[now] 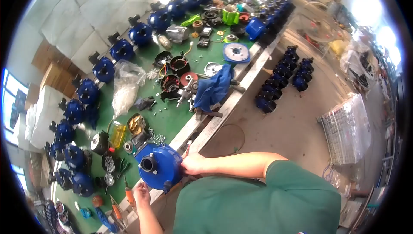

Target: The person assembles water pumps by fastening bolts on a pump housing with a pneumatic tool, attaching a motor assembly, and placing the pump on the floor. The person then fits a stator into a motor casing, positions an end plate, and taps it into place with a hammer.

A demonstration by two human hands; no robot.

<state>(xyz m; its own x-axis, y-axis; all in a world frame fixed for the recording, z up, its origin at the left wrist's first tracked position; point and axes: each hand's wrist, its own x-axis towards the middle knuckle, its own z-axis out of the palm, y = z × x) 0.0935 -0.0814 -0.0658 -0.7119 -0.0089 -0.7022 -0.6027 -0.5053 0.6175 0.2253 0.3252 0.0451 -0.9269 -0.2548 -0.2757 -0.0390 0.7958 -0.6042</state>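
A round blue pump housing (170,169) with a dark open port stands at the near edge of the green bench. My right hand (194,164) is at its right side, fingers curled, with a thin tool shaft rising beside them. Close to the housing's lower left is my left hand (141,193), its fingers bent together near the rim; anything between them is too small to make out. An orange-handled screwdriver (129,195) lies just left of that hand. Behind the housing are loose screws (158,138) and a bottle of yellow liquid (117,135).
Blue pump units (121,49) line the bench's far side. A blue cloth (214,88), motor parts (178,64) and a plastic bag (125,87) lie on the green bench top (148,68). More units (275,83) and a wrapped crate (345,130) stand on the floor to the right.
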